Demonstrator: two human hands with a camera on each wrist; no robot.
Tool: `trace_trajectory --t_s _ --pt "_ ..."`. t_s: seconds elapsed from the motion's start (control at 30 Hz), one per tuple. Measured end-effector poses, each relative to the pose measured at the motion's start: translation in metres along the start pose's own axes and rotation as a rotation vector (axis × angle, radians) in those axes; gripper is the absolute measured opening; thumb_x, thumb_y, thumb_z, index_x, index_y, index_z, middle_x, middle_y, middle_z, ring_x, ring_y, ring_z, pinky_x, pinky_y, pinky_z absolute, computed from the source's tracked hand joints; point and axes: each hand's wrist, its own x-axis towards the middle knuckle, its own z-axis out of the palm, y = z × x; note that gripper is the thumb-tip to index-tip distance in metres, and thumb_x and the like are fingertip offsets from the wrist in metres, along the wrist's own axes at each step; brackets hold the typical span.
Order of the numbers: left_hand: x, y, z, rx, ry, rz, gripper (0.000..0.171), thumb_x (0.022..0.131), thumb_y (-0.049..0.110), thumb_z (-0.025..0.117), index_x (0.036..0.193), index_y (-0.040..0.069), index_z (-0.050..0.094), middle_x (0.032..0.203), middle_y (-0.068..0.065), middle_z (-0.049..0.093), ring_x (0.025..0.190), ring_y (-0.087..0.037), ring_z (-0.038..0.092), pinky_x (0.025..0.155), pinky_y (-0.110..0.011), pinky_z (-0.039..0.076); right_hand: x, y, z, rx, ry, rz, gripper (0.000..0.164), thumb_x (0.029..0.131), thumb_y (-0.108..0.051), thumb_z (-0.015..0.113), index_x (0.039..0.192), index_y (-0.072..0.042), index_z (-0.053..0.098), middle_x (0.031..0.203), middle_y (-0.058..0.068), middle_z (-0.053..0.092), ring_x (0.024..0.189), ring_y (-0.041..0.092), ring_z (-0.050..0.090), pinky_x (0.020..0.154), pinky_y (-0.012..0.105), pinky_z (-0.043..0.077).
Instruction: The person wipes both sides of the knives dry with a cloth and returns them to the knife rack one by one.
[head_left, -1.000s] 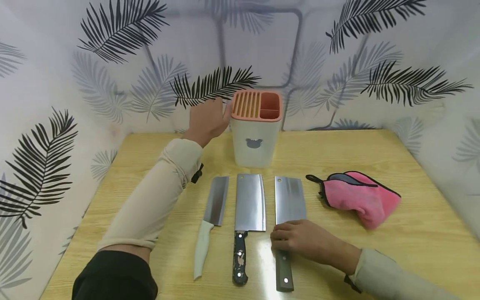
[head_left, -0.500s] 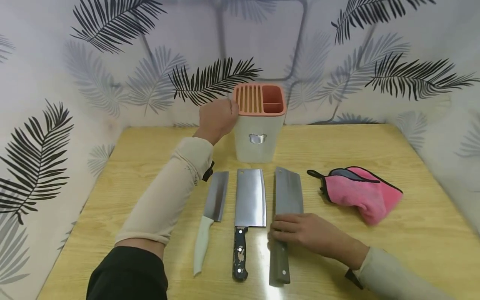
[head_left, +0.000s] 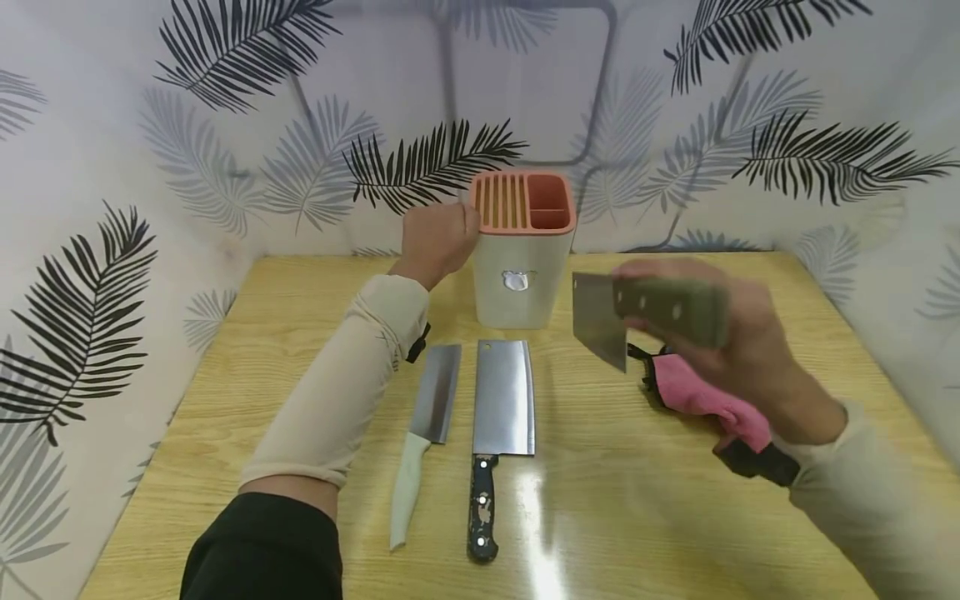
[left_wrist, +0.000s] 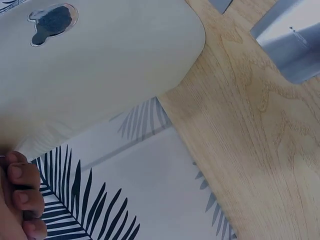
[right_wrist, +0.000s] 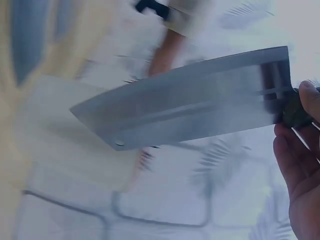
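Note:
My right hand (head_left: 738,325) grips the dark green handle of a cleaver (right_wrist: 185,100), raised above the table just right of the knife holder (head_left: 517,292). Its blade tilts downward, and the hand is blurred by motion. The holder is white with an orange slotted top, standing upright at the back. At its upper left rim, my left hand (head_left: 438,242) holds on, fingers curled; the exact contact is partly hidden. Curled fingers (left_wrist: 27,200) also show in the left wrist view. A knife with a pale handle (head_left: 420,442) and a black-handled cleaver (head_left: 502,400) lie side by side in front.
A pink cloth (head_left: 708,396) with black edging lies at the right, partly behind the right hand. The wooden table (head_left: 300,333) ends at a leaf-patterned backdrop (head_left: 225,167) behind and at the sides.
My right hand has lifted the green-handled cleaver off the table and carried it up and forward towards the knife holder. The left hand stays at the holder's rim.

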Motion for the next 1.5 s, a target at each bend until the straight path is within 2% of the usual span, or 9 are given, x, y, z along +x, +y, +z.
trace_trajectory --t_s 0.07,0.2,0.37,0.47,0.63,0.87,1.07,1.27,1.5 --pt "0.001 -0.002 0.0 0.013 -0.007 0.028 0.044 0.097 0.024 0.021 0.055 0.015 0.033 0.048 0.0 0.031 0.045 -0.016 0.025 0.043 -0.029 0.015 0.028 0.002 -0.008 0.113 0.104 0.036 0.035 0.077 -0.008 0.074 0.098 0.017 0.06 0.105 0.011 0.071 0.1 0.015 0.067 0.088 0.022 0.051" --pt "0.004 -0.003 -0.001 -0.017 -0.054 0.056 0.042 0.097 0.022 0.018 0.06 0.015 0.035 0.051 0.0 0.032 0.047 -0.017 0.027 0.045 -0.029 0.018 0.078 0.017 -0.019 0.147 0.184 0.05 0.034 0.075 0.003 0.074 0.101 0.018 0.058 0.102 0.013 0.071 0.098 0.02 0.068 0.088 0.025 0.053" --pt "0.004 -0.004 0.0 -0.059 -0.099 0.044 0.042 0.098 0.024 0.016 0.064 0.014 0.038 0.054 -0.001 0.036 0.049 -0.018 0.032 0.046 -0.029 0.022 0.113 0.045 -0.015 -0.088 0.116 0.021 0.03 0.083 0.004 0.064 0.111 0.012 0.059 0.111 0.01 0.069 0.106 0.016 0.066 0.09 0.027 0.052" --pt "0.003 -0.004 0.0 -0.08 -0.108 0.031 0.042 0.099 0.025 0.016 0.065 0.013 0.039 0.054 -0.001 0.036 0.049 -0.018 0.033 0.046 -0.029 0.024 0.122 0.06 -0.006 -0.162 0.095 0.058 0.031 0.085 0.004 0.062 0.115 0.008 0.06 0.115 0.011 0.067 0.109 0.014 0.064 0.092 0.028 0.051" --pt "0.003 -0.005 0.001 -0.089 -0.108 0.033 0.042 0.099 0.025 0.016 0.065 0.013 0.038 0.054 -0.001 0.036 0.049 -0.018 0.033 0.046 -0.029 0.024 0.123 0.083 0.004 -0.141 0.072 0.151 0.032 0.085 0.001 0.062 0.118 0.004 0.061 0.117 0.012 0.066 0.108 0.014 0.064 0.093 0.027 0.05" --pt "0.002 -0.004 0.002 -0.062 -0.048 0.051 0.042 0.099 0.022 0.02 0.061 0.013 0.036 0.051 0.0 0.033 0.048 -0.017 0.031 0.044 -0.028 0.021 0.115 0.093 0.018 -0.075 0.034 0.382 0.035 0.087 -0.003 0.062 0.122 -0.003 0.06 0.118 0.012 0.066 0.107 0.011 0.064 0.095 0.028 0.05" --pt "0.001 -0.003 0.002 -0.112 -0.059 0.02 0.042 0.099 0.024 0.019 0.062 0.014 0.037 0.053 -0.001 0.035 0.049 -0.018 0.035 0.045 -0.029 0.025 0.106 0.108 0.035 -0.051 0.014 0.47 0.034 0.088 -0.006 0.062 0.121 -0.001 0.059 0.117 0.017 0.065 0.106 0.015 0.065 0.094 0.029 0.05" --pt "0.002 -0.003 0.001 -0.176 -0.096 -0.011 0.044 0.099 0.026 0.016 0.065 0.013 0.039 0.056 -0.003 0.04 0.054 -0.022 0.043 0.05 -0.033 0.034 0.097 0.138 0.047 -0.05 0.006 0.557 0.031 0.088 -0.008 0.062 0.118 -0.002 0.06 0.115 0.017 0.065 0.107 0.019 0.064 0.095 0.031 0.05" --pt "0.003 -0.005 0.003 -0.163 -0.11 -0.007 0.045 0.099 0.027 0.016 0.064 0.013 0.04 0.058 -0.004 0.041 0.056 -0.022 0.044 0.053 -0.033 0.036 0.08 0.174 0.057 -0.13 -0.072 0.607 0.03 0.088 -0.017 0.064 0.117 -0.006 0.062 0.106 0.013 0.068 0.091 0.012 0.065 0.083 0.024 0.052"
